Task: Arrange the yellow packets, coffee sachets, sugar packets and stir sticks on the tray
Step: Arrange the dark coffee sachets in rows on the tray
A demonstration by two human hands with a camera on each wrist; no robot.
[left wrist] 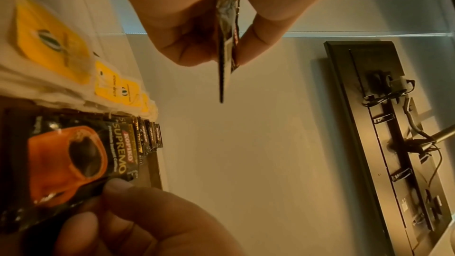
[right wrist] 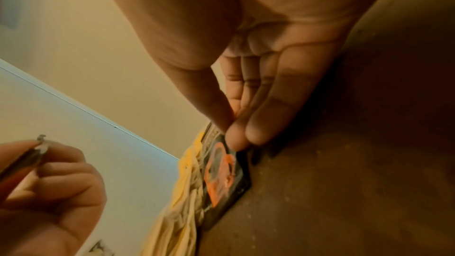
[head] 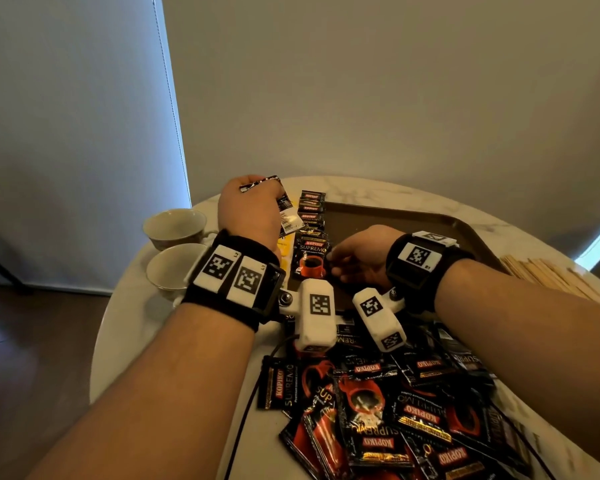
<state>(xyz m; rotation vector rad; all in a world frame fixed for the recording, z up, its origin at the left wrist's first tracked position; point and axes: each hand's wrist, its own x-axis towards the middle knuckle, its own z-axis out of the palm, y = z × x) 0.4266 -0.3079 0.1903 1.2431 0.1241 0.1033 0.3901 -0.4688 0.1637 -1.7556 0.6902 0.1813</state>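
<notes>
Marble table (head: pixel 125 327): right hand (head: pixel 357 258) pinches the front sachet (head: pixel 310 259) of the tray (head: pixel 430 223) row; left hand (head: pixel 250 216), just beyond, grips spare sachets (head: pixel 284 206).

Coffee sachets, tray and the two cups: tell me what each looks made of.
Coffee sachets: glossy printed foil or plastic film, judging by sheen and crinkled, silvery edges.
Tray: dark brown, matte, with a moulded raised rim; probably plastic.
Cups: cream, glossy glaze; likely ceramic or porcelain.
</notes>
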